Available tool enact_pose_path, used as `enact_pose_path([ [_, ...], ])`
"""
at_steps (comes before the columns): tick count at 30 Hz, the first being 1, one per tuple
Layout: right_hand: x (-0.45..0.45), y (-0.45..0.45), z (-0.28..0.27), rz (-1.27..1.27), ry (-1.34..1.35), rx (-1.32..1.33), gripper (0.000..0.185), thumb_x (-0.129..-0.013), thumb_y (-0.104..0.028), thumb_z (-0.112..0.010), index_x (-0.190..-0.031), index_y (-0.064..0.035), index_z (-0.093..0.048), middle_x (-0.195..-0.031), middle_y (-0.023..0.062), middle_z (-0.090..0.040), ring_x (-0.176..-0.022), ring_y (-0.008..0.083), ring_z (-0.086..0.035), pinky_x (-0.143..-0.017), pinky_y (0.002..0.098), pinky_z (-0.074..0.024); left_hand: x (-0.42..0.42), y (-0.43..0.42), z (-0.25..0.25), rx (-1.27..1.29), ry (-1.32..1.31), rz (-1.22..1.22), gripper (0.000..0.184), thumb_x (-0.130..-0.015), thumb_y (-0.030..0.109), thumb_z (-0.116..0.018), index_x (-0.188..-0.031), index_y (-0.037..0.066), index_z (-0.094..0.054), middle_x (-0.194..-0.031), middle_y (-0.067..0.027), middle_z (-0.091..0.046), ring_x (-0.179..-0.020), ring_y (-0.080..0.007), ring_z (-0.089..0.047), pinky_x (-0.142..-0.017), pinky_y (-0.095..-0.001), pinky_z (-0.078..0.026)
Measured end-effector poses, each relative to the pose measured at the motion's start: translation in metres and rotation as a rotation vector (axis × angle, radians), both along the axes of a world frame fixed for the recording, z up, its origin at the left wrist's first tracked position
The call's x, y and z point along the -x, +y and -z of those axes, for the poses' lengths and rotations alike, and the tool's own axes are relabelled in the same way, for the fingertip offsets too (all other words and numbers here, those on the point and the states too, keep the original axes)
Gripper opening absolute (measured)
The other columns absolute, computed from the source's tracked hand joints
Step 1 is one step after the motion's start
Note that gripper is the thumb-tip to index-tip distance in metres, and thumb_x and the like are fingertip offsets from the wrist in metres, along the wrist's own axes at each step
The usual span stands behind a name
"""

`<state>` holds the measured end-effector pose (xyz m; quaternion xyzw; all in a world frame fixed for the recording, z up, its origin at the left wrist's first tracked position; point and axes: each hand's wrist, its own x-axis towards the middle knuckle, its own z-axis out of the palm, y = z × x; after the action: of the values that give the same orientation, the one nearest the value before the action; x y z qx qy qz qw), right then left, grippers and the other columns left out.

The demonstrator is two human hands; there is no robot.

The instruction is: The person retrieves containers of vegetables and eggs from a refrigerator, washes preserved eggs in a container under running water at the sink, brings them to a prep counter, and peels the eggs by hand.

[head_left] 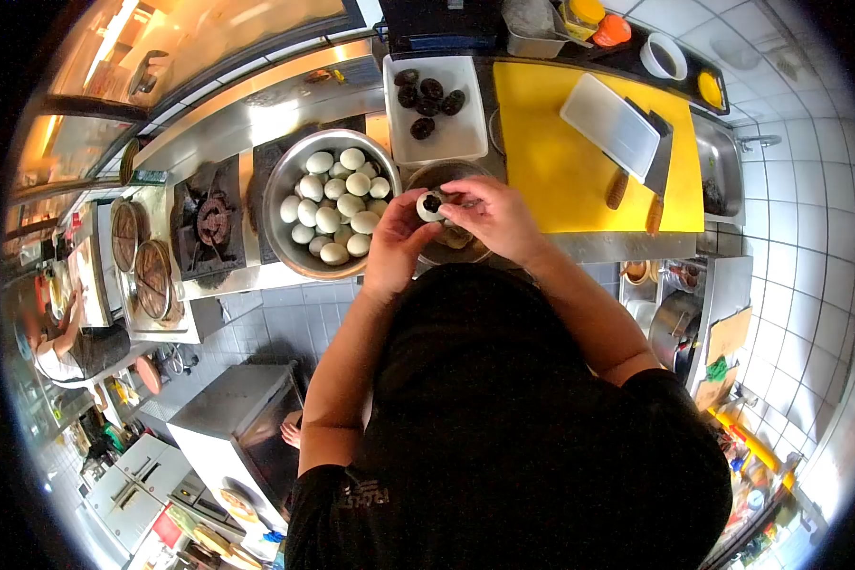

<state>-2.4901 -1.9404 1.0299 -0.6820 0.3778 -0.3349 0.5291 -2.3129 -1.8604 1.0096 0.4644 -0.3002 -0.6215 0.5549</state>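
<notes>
Between my two hands is a century egg (431,205), its pale shell broken open at the top with dark egg showing inside. My left hand (396,242) grips it from the left side. The fingertips of my right hand (492,217) pinch at the broken shell edge. Under both hands stands a metal bowl (444,171), mostly hidden, with what look like shell pieces (454,239) in it. To the left, a large steel bowl (277,185) holds many unpeeled eggs (350,204). Behind the hands, several dark peeled eggs (430,88) lie in a white tray (461,142).
A yellow cutting board (541,142) at right carries a white plastic lid or tray (610,123) and two wooden-handled knives (657,171). Beyond it is a sink (722,180). A gas burner (214,218) sits at left. Another person (62,347) is at far left.
</notes>
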Motion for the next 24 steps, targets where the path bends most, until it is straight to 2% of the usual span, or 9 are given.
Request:
enact_pose_path([
  [4, 0.000, -0.002, 0.004, -0.028, 0.061, -0.009, 0.016, -0.091, -0.006, -0.072, -0.105, 0.0012, -0.071, -0.095, 0.0100, -0.070, -0.083, 0.0149, -0.070, -0.072, 0.0275, -0.0589, 0.002, 0.001, -0.003, -0.015, -0.018, 0.021, 0.048, -0.089, -0.009, -0.064, -0.134, 0.002, -0.050, -0.124, -0.0077, -0.062, -0.116, -0.0181, -0.059, -0.104, -0.0327, -0.046],
  [7, -0.001, 0.000, 0.010, 0.049, 0.024, 0.061, 0.015, -0.087, -0.011, -0.074, -0.099, -0.0017, -0.073, -0.089, 0.0147, -0.072, -0.077, 0.0240, -0.074, -0.071, 0.0316, -0.0593, 0.003, 0.003, -0.003, -0.009, -0.020, 0.024, 0.048, -0.091, -0.008, -0.064, -0.135, 0.001, -0.050, -0.123, -0.0069, -0.063, -0.114, -0.0164, -0.061, -0.101, -0.0310, -0.048],
  [13, 0.001, 0.001, 0.007, 0.041, 0.079, 0.100, 0.013, -0.087, -0.010, -0.074, -0.097, -0.0014, -0.072, -0.088, 0.0138, -0.072, -0.077, 0.0233, -0.074, -0.068, 0.0316, -0.0585, 0.001, 0.005, -0.001, -0.036, -0.007, 0.045, 0.047, -0.091, -0.007, -0.064, -0.135, 0.001, -0.050, -0.123, -0.0077, -0.063, -0.115, -0.0174, -0.060, -0.102, -0.0318, -0.047],
  [15, 0.000, 0.002, 0.004, 0.041, 0.035, 0.040, 0.014, -0.087, -0.011, -0.074, -0.097, -0.0013, -0.072, -0.088, 0.0136, -0.072, -0.077, 0.0228, -0.074, -0.068, 0.0315, -0.0581, 0.002, 0.005, 0.002, -0.032, 0.031, 0.043, 0.046, -0.091, -0.008, -0.062, -0.134, 0.002, -0.051, -0.124, -0.0080, -0.063, -0.116, -0.0191, -0.059, -0.104, -0.0334, -0.045],
  [24, 0.001, 0.003, 0.005, 0.053, 0.051, 0.051, 0.014, -0.087, -0.012, -0.075, -0.095, -0.0015, -0.072, -0.085, 0.0132, -0.070, -0.076, 0.0225, -0.073, -0.068, 0.0314, -0.0576, 0.003, 0.005, -0.002, -0.039, -0.008, 0.056, 0.045, -0.091, -0.006, -0.065, -0.133, 0.000, -0.051, -0.122, -0.0074, -0.063, -0.114, -0.0168, -0.060, -0.102, -0.0315, -0.046],
])
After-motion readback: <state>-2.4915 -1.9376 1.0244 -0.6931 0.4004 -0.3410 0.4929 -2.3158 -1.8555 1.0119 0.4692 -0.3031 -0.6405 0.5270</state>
